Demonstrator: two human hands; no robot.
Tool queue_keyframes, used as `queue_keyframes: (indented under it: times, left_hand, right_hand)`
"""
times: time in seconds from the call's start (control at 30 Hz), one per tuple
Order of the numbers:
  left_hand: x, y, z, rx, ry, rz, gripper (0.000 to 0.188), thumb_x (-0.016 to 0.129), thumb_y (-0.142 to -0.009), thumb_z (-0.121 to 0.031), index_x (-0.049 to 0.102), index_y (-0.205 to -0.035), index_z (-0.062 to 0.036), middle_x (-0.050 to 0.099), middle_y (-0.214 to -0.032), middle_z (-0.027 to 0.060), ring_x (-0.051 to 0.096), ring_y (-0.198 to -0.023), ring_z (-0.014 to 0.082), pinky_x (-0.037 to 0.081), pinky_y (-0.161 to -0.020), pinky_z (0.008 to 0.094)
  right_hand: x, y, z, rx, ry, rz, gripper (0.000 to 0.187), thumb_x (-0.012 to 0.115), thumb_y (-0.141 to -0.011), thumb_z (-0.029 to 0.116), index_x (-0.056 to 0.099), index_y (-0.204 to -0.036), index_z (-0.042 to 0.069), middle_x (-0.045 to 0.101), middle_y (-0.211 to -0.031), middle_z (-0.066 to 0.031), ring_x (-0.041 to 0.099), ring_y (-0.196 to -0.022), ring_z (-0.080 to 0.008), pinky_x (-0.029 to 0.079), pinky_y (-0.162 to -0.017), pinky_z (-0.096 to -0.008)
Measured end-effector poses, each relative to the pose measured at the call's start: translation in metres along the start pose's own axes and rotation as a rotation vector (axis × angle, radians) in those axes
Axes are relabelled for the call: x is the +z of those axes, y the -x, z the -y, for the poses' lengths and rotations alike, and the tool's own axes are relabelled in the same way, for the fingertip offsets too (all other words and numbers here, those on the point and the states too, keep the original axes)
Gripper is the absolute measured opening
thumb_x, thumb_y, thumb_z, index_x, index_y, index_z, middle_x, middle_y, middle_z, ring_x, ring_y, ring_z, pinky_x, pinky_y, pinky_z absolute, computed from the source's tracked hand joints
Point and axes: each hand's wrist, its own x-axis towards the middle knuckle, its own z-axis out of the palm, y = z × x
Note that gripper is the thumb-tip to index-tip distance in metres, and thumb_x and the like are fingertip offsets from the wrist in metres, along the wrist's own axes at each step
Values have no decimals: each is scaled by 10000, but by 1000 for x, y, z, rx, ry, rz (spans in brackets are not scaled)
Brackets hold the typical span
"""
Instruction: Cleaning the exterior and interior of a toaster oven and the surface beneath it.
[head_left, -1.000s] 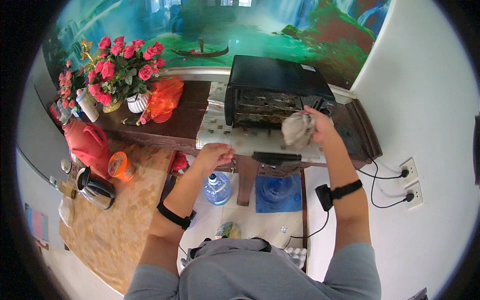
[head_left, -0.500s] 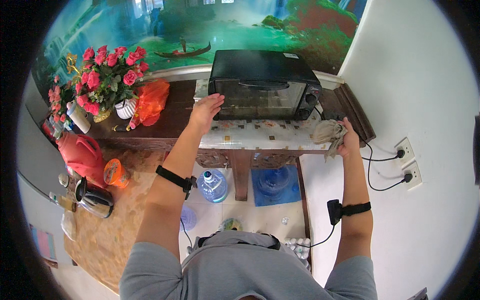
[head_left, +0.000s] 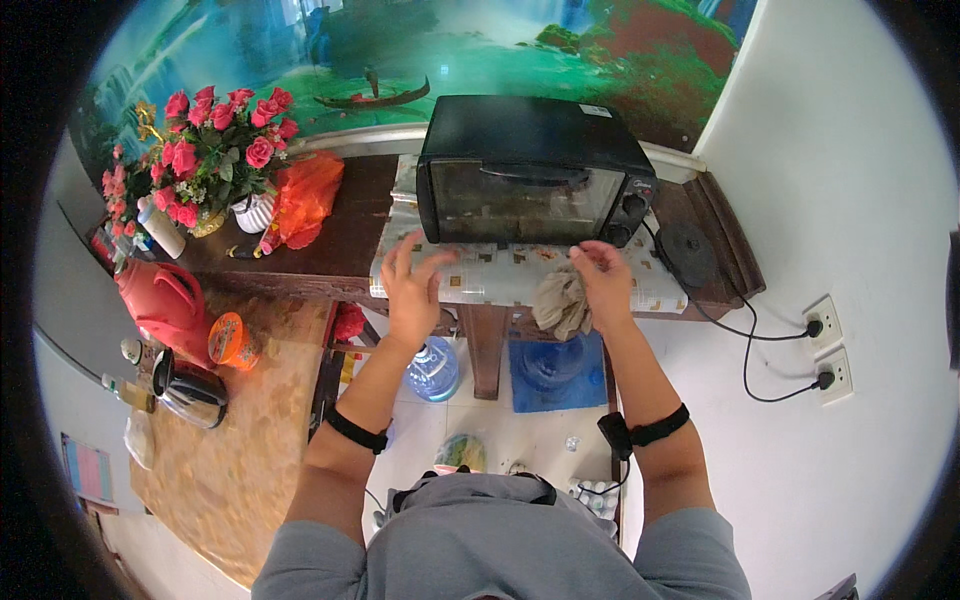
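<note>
I have the right hand [head_left: 606,288] clamped on a grey cloth [head_left: 560,303] at the front edge of the counter [head_left: 365,200]; the left hand [head_left: 412,300], fingers apart, hovers near the black oven [head_left: 530,130].

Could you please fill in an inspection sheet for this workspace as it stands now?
Surface: dark wooden cabinet, partly under a patterned cover.
Things at hand: black oven on the cover, door shut; grey-beige cloth.
Clutter: roses and orange bag on the cabinet; red jug, orange tub and kettle on the table at left.
Hands: left hand open, empty; right hand holding the cloth.
Cables: two black cables plugged into wall sockets.
Surroundings: landscape picture behind the oven; water bottle on the floor.
</note>
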Motion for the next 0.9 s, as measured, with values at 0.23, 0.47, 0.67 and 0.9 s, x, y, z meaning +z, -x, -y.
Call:
queue_keyframes:
  times: [0.23,0.47,0.67,0.9]
  left_hand:
    - [6,-57,39,-770,818,92,712,597,-824,-449,342,-1378,-80,359,-1395,153,332,-1270,309,231,-1045,405]
    - [26,-111,46,-1109,1061,245,792,289,-854,-683,278,-1416,-125,275,-1460,73,232,-1338,251,65,-1079,456]
    - [62,-102,79,-1203,1319,252,668,235,-886,-601,411,-1345,-149,383,-1406,59,338,-1276,273,221,-1021,478]
    - [71,-103,51,-518,682,-673,303,547,-891,-197,437,-1122,-36,464,-1058,88,435,-994,158,367,-860,286]
  right_hand:
    - [-82,-74,11,196,19,-97,843,808,-664,368,383,-1299,12,494,-1153,-132,510,-1032,-239,419,-863,-360]
    - [-107,-147,-10,559,-253,146,976,379,-764,761,186,-1435,80,224,-1450,-191,270,-1311,-337,256,-1033,-487]
    - [-104,-172,-49,684,-280,249,890,420,-805,691,236,-1422,77,283,-1430,-164,320,-1281,-304,286,-1014,-425]
    - [-116,-144,-65,400,-340,-119,538,492,-882,482,604,-1048,-17,562,-1119,-202,539,-935,-292,392,-884,-393]
